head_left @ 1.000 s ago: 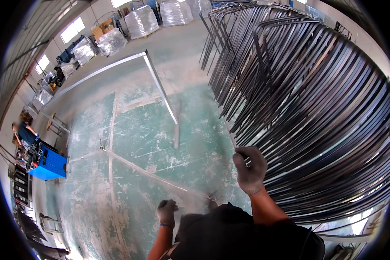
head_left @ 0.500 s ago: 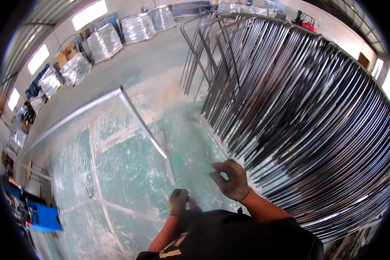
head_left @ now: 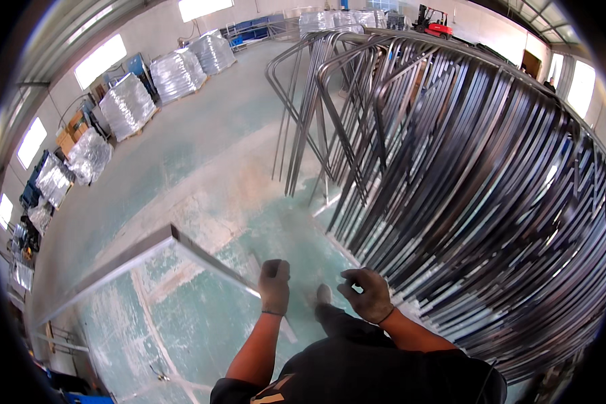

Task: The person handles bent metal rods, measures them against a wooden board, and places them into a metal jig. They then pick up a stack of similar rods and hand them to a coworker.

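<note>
My left hand (head_left: 275, 286), in a dark-smudged work glove, is raised in front of me with its fingers curled in, and nothing shows in it. Right beside it is the near end of a grey metal rail frame (head_left: 215, 264); whether they touch I cannot tell. My right hand (head_left: 369, 294), gloved too, is loosely curved, thumb and forefinger slightly apart around a gap with nothing in it. Nearest to that hand, on the right, is a long, dense row of dark bent metal tube frames (head_left: 451, 182), standing close together and apart from the hand.
Worn green floor (head_left: 209, 337) lies around my shoe (head_left: 324, 293). Film-wrapped pallets (head_left: 128, 106) line the left wall. A red forklift (head_left: 432, 23) stands at the far back. Several bent tubes (head_left: 293, 114) jut out at the row's far left end.
My view has shifted, with the rail frame lower in the picture and its end closer to my left hand. My left hand has risen; the right has moved slightly lower. My shoe has come into view.
</note>
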{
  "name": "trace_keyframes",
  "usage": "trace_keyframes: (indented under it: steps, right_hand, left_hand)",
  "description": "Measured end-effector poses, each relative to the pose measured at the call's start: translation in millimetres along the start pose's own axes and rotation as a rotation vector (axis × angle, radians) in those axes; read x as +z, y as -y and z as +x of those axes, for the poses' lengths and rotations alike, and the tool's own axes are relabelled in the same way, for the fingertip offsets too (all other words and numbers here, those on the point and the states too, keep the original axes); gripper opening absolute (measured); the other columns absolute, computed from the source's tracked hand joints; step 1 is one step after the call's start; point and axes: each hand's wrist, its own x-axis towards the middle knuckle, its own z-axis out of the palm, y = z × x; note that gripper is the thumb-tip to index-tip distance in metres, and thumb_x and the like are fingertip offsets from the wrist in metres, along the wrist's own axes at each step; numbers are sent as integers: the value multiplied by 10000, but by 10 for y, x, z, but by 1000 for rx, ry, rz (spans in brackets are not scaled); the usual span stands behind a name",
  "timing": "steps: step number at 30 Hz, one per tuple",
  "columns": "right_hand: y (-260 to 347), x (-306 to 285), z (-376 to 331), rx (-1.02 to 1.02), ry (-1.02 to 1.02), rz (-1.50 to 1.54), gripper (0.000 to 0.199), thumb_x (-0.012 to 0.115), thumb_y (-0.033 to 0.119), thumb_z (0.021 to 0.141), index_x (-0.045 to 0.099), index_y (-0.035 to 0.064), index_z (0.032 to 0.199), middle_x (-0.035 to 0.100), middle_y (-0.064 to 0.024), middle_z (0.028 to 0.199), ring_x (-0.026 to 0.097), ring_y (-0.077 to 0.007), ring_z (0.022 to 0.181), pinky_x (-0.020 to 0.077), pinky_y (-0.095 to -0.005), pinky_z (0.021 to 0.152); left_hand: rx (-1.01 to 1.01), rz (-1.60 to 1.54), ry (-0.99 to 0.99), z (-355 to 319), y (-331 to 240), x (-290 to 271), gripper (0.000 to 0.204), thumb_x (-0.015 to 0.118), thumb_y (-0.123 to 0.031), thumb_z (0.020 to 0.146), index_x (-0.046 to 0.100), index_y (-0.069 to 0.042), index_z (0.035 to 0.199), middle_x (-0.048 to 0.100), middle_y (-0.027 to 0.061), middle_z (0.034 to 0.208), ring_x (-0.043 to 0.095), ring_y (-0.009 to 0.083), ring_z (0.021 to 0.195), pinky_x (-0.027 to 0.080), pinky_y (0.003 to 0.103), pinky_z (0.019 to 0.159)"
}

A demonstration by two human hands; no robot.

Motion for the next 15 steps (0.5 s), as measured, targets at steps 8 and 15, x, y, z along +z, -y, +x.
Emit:
trace_keyframes:
  steps: [8, 15]
  right_hand:
    - [-469, 1108, 2304, -132, -55, -102, 699, 883, 183, 833, 582, 32, 1446, 695, -125, 1275, 653, -364, 1160, 547, -470, 990]
    - [-519, 1682, 4755, -145, -348, -195, 943, 914, 184, 790, 435, -10, 1578, 545, -263, 1520, 531, -458, 1400, 442, -503, 1184]
  left_hand:
    - [242, -30, -21, 2514, -731, 404, 260, 685, -263, 1093, 688, -6, 1138, 707, 49, 1014, 665, 140, 892, 574, 315, 818]
    - [268, -232, -73, 4088, -1238, 707, 263, 662, -281, 1103, 664, -18, 1101, 674, 34, 987, 618, 128, 889, 532, 309, 814]
